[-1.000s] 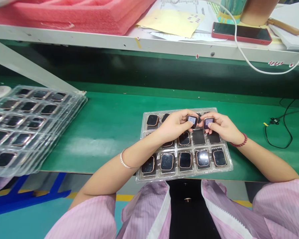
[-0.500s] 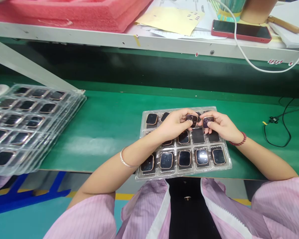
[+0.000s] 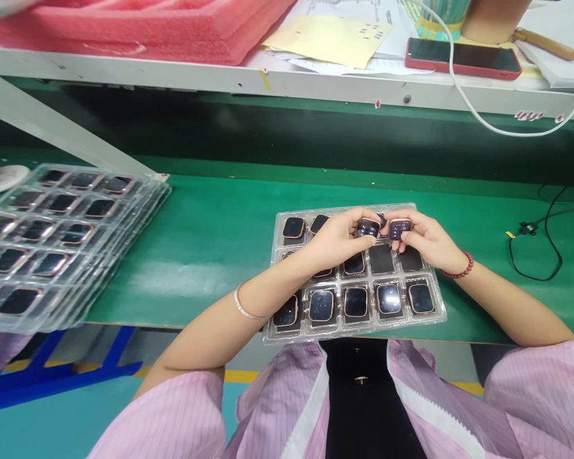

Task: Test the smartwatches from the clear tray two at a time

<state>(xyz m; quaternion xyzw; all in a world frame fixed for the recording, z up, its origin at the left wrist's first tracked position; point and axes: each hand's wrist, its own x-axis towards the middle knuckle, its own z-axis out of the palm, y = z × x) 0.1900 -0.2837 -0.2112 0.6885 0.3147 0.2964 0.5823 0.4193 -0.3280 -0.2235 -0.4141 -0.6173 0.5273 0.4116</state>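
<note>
A clear plastic tray (image 3: 363,331) lies on the green table with square black watch faces in gold-coloured frames in its pockets. My left hand (image 3: 342,237) grips one watch face (image 3: 368,228) between thumb and fingers, above the tray's back half. Close beside it, my right hand (image 3: 425,239) pinches another watch face (image 3: 400,229), and its screen is lit. Two middle-row pockets below my right hand show only dark padding (image 3: 381,259). The fingers hide parts of the back row.
Stacked trays of watch faces (image 3: 138,223) stand at the left. A black cable (image 3: 550,255) lies at the right. Above runs a white shelf edge (image 3: 325,86) bearing pink foam (image 3: 172,32), papers (image 3: 330,38), a red-cased phone (image 3: 463,57) and a hanging white cable (image 3: 483,121).
The displays on both held watch faces look different, and my left thumb has slid to the lower edge of its watch face. The view has shifted slightly.
</note>
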